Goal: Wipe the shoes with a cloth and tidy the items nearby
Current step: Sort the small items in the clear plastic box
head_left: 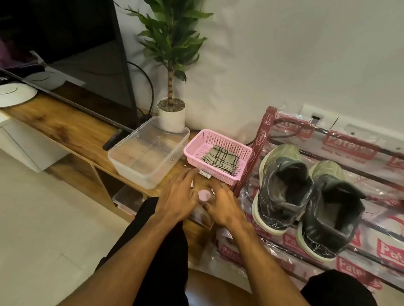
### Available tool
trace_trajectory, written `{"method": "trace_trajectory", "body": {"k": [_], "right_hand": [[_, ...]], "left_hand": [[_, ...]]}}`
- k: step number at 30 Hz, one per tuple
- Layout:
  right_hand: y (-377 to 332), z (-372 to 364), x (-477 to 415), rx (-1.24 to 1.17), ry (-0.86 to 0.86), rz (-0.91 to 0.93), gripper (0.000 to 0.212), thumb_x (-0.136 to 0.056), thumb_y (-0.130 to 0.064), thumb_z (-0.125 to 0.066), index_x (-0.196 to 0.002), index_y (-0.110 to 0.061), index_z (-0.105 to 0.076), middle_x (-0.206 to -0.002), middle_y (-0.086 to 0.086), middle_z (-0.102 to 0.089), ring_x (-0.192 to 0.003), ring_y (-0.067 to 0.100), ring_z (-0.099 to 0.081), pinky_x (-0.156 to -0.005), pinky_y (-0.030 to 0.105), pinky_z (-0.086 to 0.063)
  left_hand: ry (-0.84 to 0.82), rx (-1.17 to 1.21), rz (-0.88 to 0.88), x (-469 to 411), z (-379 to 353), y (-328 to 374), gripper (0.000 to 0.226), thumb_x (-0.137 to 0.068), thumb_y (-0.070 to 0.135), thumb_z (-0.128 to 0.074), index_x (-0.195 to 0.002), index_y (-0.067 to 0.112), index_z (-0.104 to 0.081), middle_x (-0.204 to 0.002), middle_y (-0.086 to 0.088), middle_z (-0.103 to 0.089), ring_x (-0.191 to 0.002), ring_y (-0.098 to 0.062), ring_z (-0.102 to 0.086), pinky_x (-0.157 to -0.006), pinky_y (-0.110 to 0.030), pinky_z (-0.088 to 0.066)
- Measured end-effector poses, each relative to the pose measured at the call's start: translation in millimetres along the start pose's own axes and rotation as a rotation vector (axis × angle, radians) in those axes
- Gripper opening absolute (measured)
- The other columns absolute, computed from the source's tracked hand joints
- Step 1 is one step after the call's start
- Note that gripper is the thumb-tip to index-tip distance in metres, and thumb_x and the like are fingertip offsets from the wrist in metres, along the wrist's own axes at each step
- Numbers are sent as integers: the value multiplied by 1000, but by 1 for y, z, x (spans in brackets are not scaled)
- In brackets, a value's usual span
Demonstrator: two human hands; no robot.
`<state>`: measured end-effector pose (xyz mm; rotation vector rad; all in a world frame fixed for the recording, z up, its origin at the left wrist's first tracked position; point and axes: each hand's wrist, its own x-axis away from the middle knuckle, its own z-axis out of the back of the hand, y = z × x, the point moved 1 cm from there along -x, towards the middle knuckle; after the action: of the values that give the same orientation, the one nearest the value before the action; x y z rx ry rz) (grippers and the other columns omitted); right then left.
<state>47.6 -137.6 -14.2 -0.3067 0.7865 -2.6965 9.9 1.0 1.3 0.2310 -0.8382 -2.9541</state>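
Wooden table [62, 124] on the left, and we start with a flat white disc [9, 95] lying on it under the edge of a big dark television [61, 23]. Moving along, a clear plastic tub [146, 151] sits on the table with no lid, and just behind it is a potted plant [170, 112] in a white pot against the wall. Next, a pink basket [198, 140] sits beside the tub, and there's the cloth [220, 160]: folded, pale with dark check lines, lying flat inside the basket. Down at the near edge of the table, the left hand [178, 199] is spread, fingers stretched straight toward the basket and gripping nothing. A small round pink cap [204, 195] shows between the two hands, close to both. The right hand [221, 206] has its fingers bent down onto the table just beside the cap; I can't tell whether it's holding anything. Further right is a rack [380, 256] wrapped in clear plastic with red print, and on its top level are the shoes [282, 189]. They're a pair, side by side and almost touching, with heels toward us and toes to the wall. They have dark grey glossy uppers, pale greenish toes and white soles.
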Motion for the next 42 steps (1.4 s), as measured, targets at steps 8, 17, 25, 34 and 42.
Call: {"method": "trace_trajectory", "body": {"k": [8, 17, 25, 34, 42], "right_hand": [[-7, -10, -14, 50, -65, -80, 64, -85, -25, -72, -141, -18, -42, -145, 2, -38, -124, 27, -51, -95, 42, -50], [-6, -15, -29, 97, -28, -120, 37, -85, -15, -72, -120, -11, -60, -126, 9, -58, -109, 26, -59, -89, 41, -53], [-16, -3, -33, -21, 67, -124, 33, -79, -23, -75, -108, -13, -64, -111, 7, -64, -96, 26, -63, -82, 42, -56], [-62, 24, -72, -154, 180, 94, 45, -79, -19, -77, -121, -7, -65, -118, 9, -67, -97, 21, -64, -77, 28, -50], [-119, -5, -105, -204, 156, 288, 43, -79, -24, -77, -119, -13, -66, -119, 5, -66, -100, 19, -63, -82, 35, -56]], "left_hand": [[10, 39, 172, 5, 11, -27, 55, -98, 41, -52, -149, 30, -36, -155, 0, -40, -139, -21, -41, -111, -39, -37], [57, 40, 280, 22, 25, -55, 57, -95, 46, -54, -147, 35, -33, -143, -3, -52, -120, -23, -58, -93, -41, -52], [162, 147, 390, 21, 36, -62, 55, -95, 44, -57, -143, 35, -34, -131, -4, -59, -103, -22, -66, -83, -42, -58], [388, 371, 600, 7, 45, -84, 54, -97, 38, -57, -144, 24, -35, -88, 3, -59, -74, -7, -55, -59, -26, -42], [457, 652, 656, -18, 54, -121, 65, -97, 35, -59, -152, 25, -27, -117, 0, -59, -106, -25, -61, -89, -49, -55]]}}
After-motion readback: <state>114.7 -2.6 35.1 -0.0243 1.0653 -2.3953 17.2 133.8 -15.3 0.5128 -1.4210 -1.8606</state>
